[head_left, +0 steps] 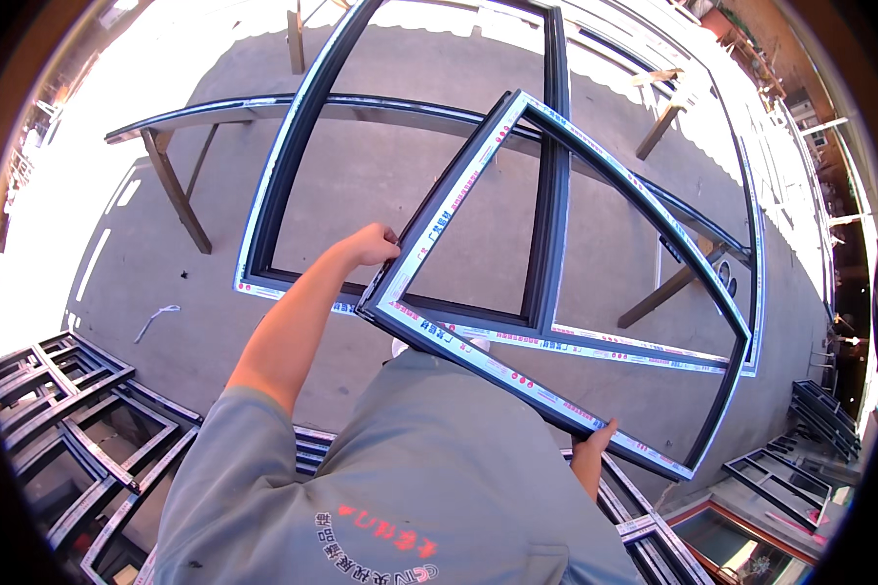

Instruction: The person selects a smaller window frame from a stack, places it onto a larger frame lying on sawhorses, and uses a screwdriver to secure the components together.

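In the head view, grey concrete floor lies below the grip; beyond it, a larger frame rests on a trestle. The left hand curls round one side of the small frame; the right hand clasps its near edge. The small frame spans between and beyond them; whether it touches the larger frame, I cannot tell. Good handling probably means firm, matched holds and corners kept from scraping.

Grey short-sleeved shirt with red and white lettering
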